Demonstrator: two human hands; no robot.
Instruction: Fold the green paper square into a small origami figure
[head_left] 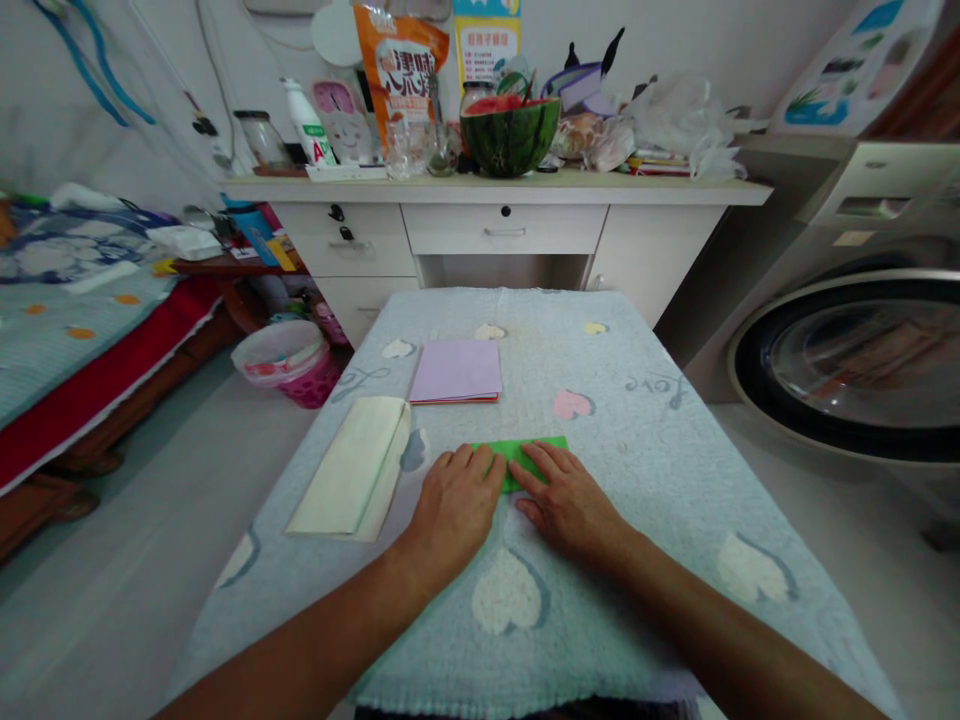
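Observation:
A strip of folded green paper (513,453) lies flat on the cloth-covered table in front of me. My left hand (463,500) rests on its left part, fingers laid side by side and partly hiding it. On its right part lies my right hand (564,503), fingers spread and touching the paper. Neither hand grips anything. Beyond my left hand is a stack of square paper (456,370), lilac on top with red and orange edges below. To the left lies a folded cream paper sheet or sleeve (351,468).
A pale blue cloth with hearts (645,600) covers the table. Behind it stands a white cabinet (504,228) bearing a cut watermelon (510,138), an orange bag (401,70) and jars. A washing machine (862,250) is at right; a pink bin (307,375) and bed (90,330) are at left.

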